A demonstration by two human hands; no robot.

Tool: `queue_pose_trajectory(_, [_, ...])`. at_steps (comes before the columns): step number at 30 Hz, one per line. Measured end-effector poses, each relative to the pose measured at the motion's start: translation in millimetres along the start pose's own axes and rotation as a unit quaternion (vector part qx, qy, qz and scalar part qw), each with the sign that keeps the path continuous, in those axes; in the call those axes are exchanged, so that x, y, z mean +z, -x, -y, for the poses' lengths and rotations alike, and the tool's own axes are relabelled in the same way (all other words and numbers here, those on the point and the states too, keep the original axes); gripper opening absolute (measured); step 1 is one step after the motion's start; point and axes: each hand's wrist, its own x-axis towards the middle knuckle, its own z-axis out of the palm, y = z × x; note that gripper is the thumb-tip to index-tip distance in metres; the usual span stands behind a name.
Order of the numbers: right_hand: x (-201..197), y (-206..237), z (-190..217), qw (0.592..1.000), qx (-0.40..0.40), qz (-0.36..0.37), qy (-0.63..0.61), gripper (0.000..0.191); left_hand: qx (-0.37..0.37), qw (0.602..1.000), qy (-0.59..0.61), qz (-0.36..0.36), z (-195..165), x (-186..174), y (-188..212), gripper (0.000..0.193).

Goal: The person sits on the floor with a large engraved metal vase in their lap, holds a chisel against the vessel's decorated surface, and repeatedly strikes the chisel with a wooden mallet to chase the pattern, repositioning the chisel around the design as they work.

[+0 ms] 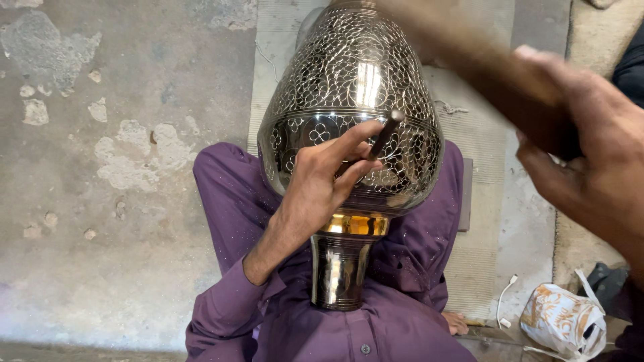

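A large shiny metal vase with engraved flower patterns lies across my lap, its narrow neck toward me. My left hand rests on the vase's belly and pinches a thin dark chisel, whose tip touches the engraved surface. My right hand is raised at the right, close to the camera, closed around a blurred brown wooden mallet that hangs above the vase. I wear purple clothes.
A ribbed mat lies under the vase on a rough concrete floor. A white and orange patterned bag and a white cable sit at the lower right. A bare foot shows by the mat.
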Motion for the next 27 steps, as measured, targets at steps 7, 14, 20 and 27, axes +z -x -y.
queue_pose_trajectory(7, [-6.6,-13.3,12.6,0.999,-0.008,0.025,0.043,0.075,0.007,0.999,0.017,-0.028,7.6,7.0,5.7,0.047])
queue_pose_trajectory(14, [-9.1,-10.5,17.4,0.999,-0.036,-0.010,0.002,0.070,0.012,0.998,-0.011,-0.055,8.2,10.4,14.3,0.055])
queue_pose_trajectory(20, [-5.0,-7.4,9.8,0.986,-0.048,0.062,0.150,0.069,0.025,0.996,-0.008,-0.081,9.0,14.9,17.4,0.053])
queue_pose_trajectory(27, [-1.6,-12.6,13.5,0.977,-0.044,0.112,0.174,0.067,0.005,0.997,0.019,-0.080,10.8,19.6,22.4,0.046])
